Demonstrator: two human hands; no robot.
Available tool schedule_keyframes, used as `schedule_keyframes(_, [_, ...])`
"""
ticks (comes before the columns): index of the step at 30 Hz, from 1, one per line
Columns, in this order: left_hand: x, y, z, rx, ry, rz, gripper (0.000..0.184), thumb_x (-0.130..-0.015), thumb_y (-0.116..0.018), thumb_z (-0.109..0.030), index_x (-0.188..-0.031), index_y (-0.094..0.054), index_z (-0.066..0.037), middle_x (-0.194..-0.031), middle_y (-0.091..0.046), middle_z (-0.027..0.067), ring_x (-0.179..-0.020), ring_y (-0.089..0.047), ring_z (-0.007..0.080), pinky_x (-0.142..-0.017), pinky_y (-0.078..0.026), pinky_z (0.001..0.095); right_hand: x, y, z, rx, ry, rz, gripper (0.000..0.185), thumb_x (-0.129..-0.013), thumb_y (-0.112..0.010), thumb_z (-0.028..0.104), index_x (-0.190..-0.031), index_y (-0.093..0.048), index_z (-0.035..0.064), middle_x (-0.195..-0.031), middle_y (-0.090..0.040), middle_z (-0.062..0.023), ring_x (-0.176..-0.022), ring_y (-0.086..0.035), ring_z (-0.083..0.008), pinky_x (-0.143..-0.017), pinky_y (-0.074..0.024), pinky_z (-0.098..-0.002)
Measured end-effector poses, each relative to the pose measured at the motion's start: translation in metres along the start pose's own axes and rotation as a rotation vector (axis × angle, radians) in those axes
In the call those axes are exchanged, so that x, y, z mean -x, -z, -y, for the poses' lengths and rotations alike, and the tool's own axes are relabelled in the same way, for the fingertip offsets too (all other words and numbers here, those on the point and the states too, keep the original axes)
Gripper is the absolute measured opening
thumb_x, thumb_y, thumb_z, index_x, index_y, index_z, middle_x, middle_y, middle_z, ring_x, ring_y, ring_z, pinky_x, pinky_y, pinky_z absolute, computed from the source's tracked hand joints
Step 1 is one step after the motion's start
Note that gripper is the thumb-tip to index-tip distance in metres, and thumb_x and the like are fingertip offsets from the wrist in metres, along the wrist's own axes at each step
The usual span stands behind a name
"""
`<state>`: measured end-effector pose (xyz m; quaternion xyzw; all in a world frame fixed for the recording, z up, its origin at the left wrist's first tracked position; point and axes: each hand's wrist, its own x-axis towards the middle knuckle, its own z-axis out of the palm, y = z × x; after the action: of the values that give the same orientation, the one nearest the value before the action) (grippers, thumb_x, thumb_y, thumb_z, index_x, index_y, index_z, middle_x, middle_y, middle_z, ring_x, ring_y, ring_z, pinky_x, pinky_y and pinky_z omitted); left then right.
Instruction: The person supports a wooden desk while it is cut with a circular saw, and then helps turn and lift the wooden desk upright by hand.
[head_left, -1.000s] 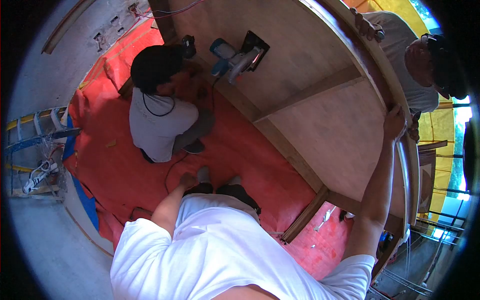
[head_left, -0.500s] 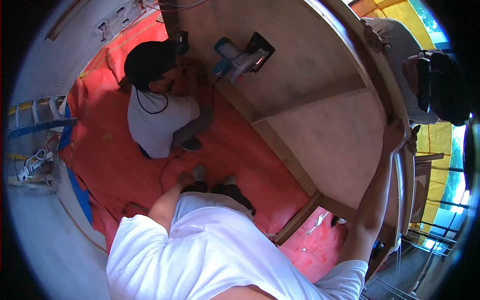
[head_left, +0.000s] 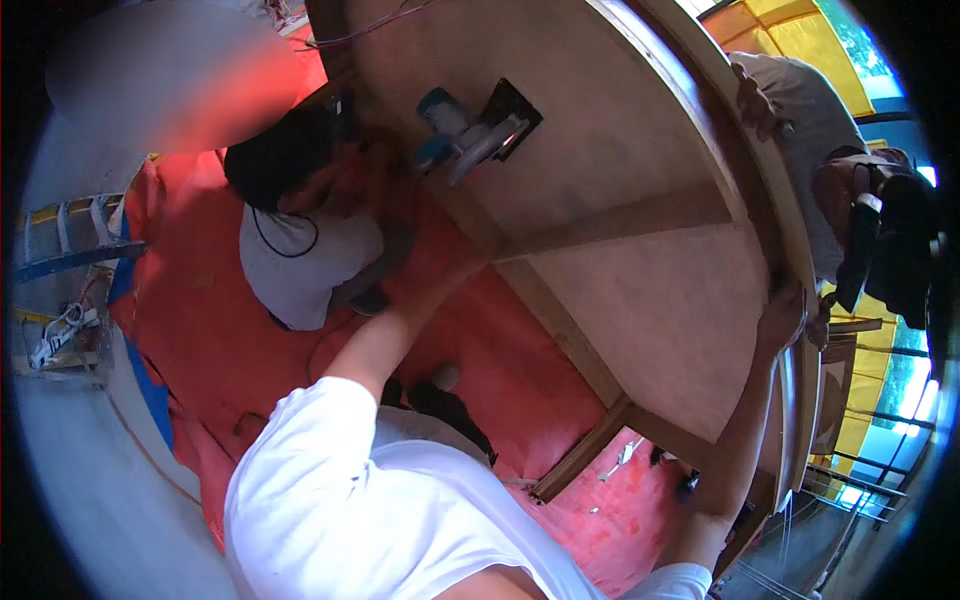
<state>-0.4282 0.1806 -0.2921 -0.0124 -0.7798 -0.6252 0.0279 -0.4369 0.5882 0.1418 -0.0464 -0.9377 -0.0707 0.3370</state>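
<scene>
Left hand (head_left: 476,262) now joins right hand (head_left: 783,315) at the panel (head_left: 640,320).
Right's fingers clamp its curved edge (head_left: 787,205); left's, I can't tell.

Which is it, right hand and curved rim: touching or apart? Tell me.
Touching. The head view shows the right hand closed on the curved rim.

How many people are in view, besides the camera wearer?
2: one person on the red sheet, another person beyond the curved edge of the panel. Others may be hidden by the blurred patch.
</scene>
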Motion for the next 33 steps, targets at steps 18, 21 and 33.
schedule_keyframes(18, [-0.279, -0.116, 0.014, 0.201, 0.152, -0.219, 0.058, -0.083, -0.055, -0.019, -0.134, -0.035, -0.001, -0.083, -0.06, 0.0173, -0.073, -0.059, 0.0339, -0.066, -0.047, 0.0436, 0.003, 0.013, 0.005, -0.055, -0.135, 0.092, 0.044, -0.098, -0.033, 0.029, -0.113, -0.055, -0.006, -0.111, -0.058, -0.0221, -0.107, -0.053, -0.0374, -0.094, -0.0385, -0.039])
schedule_keyframes(21, [-0.278, -0.117, 0.002, 0.382, 0.178, -0.267, 0.053, -0.084, -0.055, -0.018, -0.131, -0.036, -0.003, -0.08, -0.058, 0.0141, -0.071, -0.058, 0.027, -0.061, -0.048, 0.0385, 0.004, 0.014, 0.011, -0.081, -0.132, 0.07, 0.042, -0.098, -0.033, 0.027, -0.112, -0.056, -0.0053, -0.111, -0.058, -0.0223, -0.105, -0.053, -0.0373, -0.093, -0.0384, -0.04])
schedule_keyframes(33, [-0.267, -0.107, -0.042, 1.098, 0.356, -0.288, 0.034, -0.092, -0.051, -0.029, -0.122, -0.045, -0.012, -0.091, -0.057, 0.0035, -0.084, -0.056, 0.0182, -0.07, -0.048, 0.0361, 0.002, 0.017, 0.013, -0.117, -0.128, 0.097, 0.037, -0.098, -0.032, 0.023, -0.108, -0.057, -0.0029, -0.109, -0.058, -0.019, -0.104, -0.052, -0.0343, -0.093, -0.0373, -0.0401])
